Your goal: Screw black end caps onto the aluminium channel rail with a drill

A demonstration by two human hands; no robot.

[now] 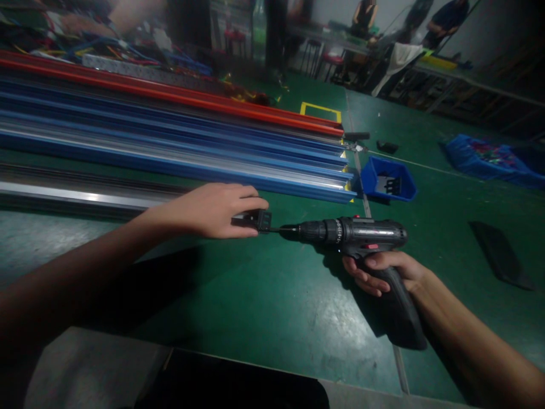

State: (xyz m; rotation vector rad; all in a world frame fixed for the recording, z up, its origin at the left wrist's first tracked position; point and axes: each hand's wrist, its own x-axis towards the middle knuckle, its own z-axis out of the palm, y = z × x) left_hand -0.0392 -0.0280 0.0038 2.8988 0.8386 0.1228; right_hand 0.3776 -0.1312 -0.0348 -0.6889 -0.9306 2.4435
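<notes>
My right hand (383, 270) is wrapped round the handle of a black cordless drill (370, 233), which lies level and points left. The drill's thin bit meets a small black end cap (264, 221) at the end of a dark metal profile (97, 199). Over that profile end lies my left hand (225, 210), its fingers and thumb closed round it just behind the cap. Whether the bit touches a screw is too small to tell.
Several blue profiles (191, 142) and a red profile (213, 96) lie behind my left hand. A blue bin (389, 179) with black parts stands beyond the drill. A dark flat piece (500, 254) lies at right. Wires (128, 48) and people are at the back.
</notes>
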